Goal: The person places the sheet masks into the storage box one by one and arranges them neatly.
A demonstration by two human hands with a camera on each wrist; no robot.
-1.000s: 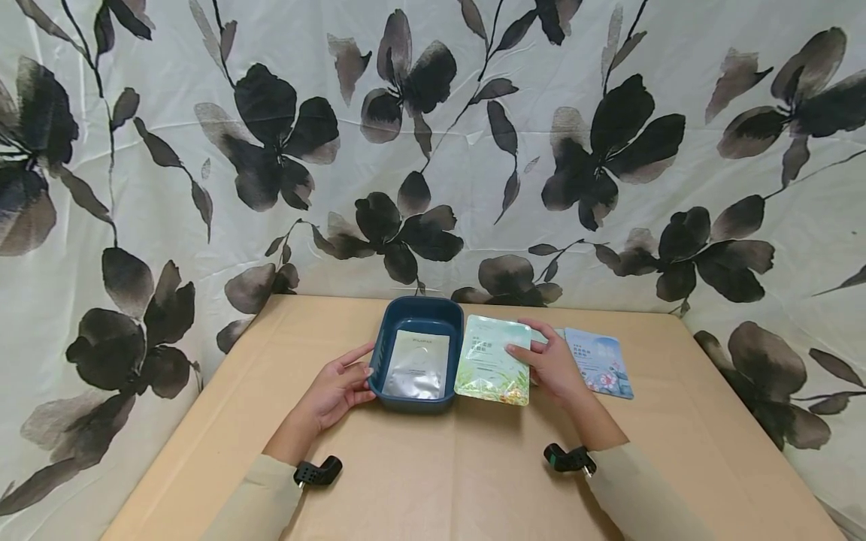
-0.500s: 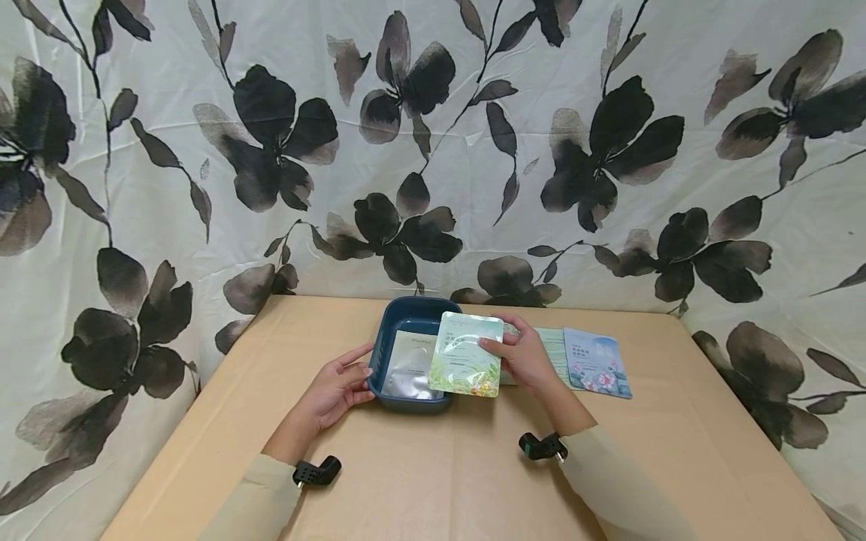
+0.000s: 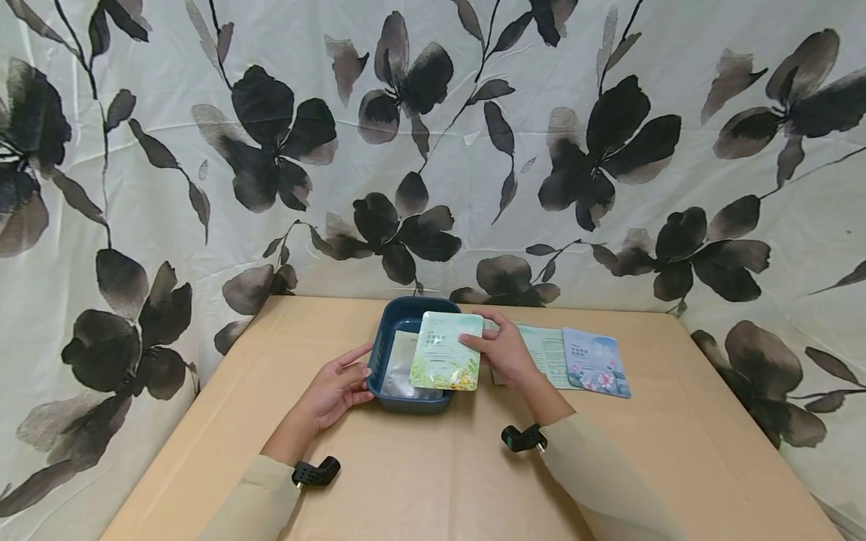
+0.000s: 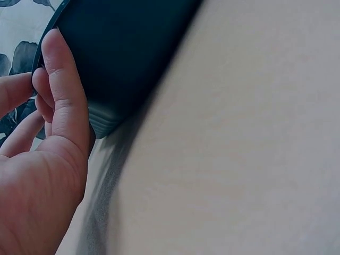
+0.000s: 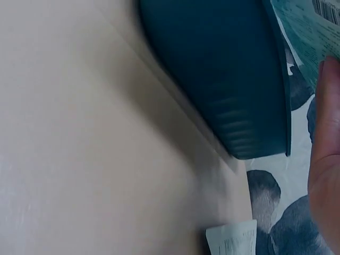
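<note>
A dark blue plastic bin [image 3: 415, 406] stands on the table, with a silver-and-cream sheet mask packet [image 3: 401, 361] lying in it. My left hand [image 3: 340, 387] holds the bin's left side, its fingertips at the rim in the left wrist view. Over the bin's right part, my right hand [image 3: 504, 349] pinches a pale green sheet mask packet [image 3: 445, 353] by its right edge. This packet covers part of the silver one. In the right wrist view the green packet's back [image 5: 311, 32], with a barcode, shows above the bin's wall [image 5: 223, 79].
Right of the bin lie a mint-green packet [image 3: 541, 349] with printed lines and a blue floral packet [image 3: 598, 362] overlapping its edge. Behind the table [image 3: 433, 481] hangs a white cloth [image 3: 501, 45] with dark flowers.
My right hand has carried the green packet leftward from beside the bin to over it. More of the mint-green packet on the table shows. My left hand and the bin have stayed put.
</note>
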